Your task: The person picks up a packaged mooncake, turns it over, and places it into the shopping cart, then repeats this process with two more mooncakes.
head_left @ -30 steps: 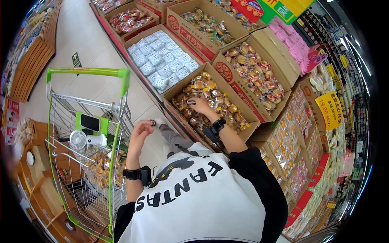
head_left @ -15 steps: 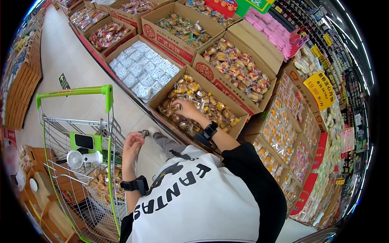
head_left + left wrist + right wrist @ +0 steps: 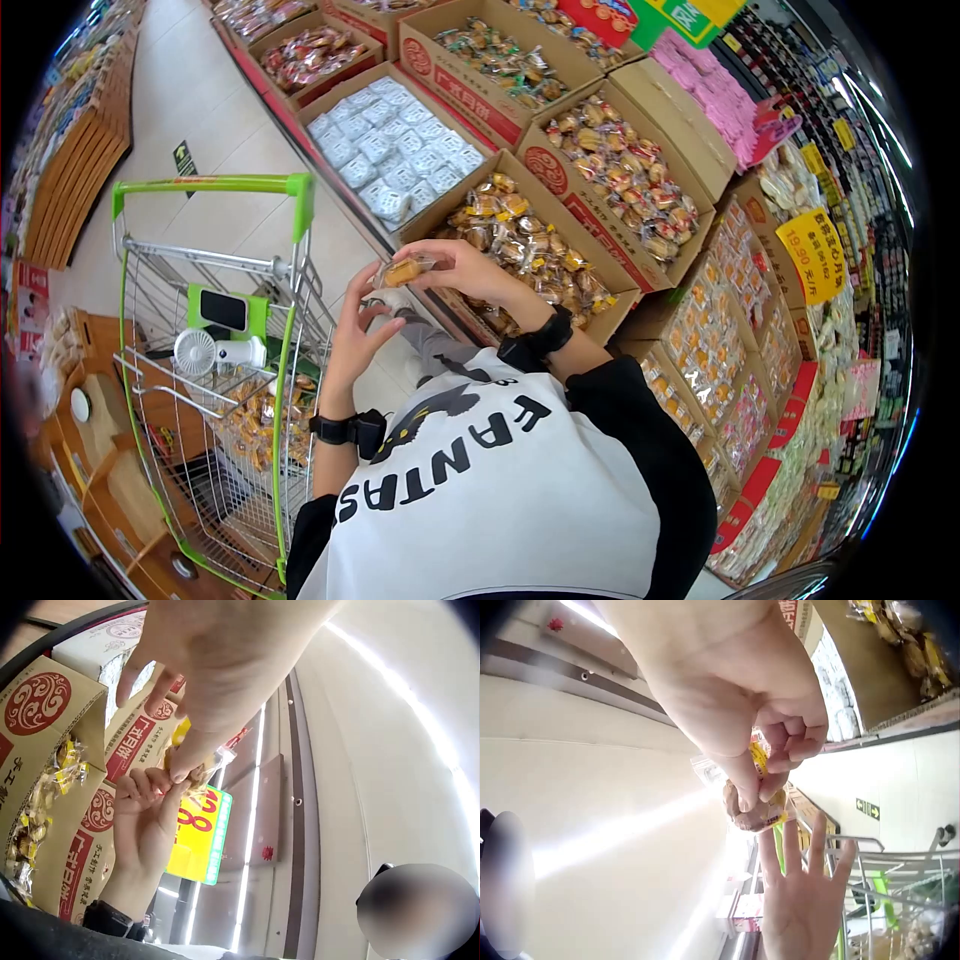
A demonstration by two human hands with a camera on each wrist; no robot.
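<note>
A wrapped mooncake (image 3: 402,272) in a clear packet with yellow print is pinched between the thumb and fingers of my right hand (image 3: 462,272). My left hand (image 3: 358,325) is beside it, palm toward the packet, fingers extended and fingertips right at its edge. The right wrist view shows the straight fingers (image 3: 817,836) of that hand just below the mooncake. Below and right of the hands stands an open cardboard box (image 3: 612,322) full of similar wrapped mooncakes.
To the left stands a shopping cart (image 3: 300,190) with a green handle, a phone (image 3: 222,308), a white fan (image 3: 195,352) and bagged goods inside. More boxes of wrapped sweets, including white packets (image 3: 395,150), line the display. A yellow price sign (image 3: 815,255) is at right.
My right hand has come up out of the mooncake box, bringing one wrapped mooncake over to my left hand. The left hand has risen slightly and turned toward it.
</note>
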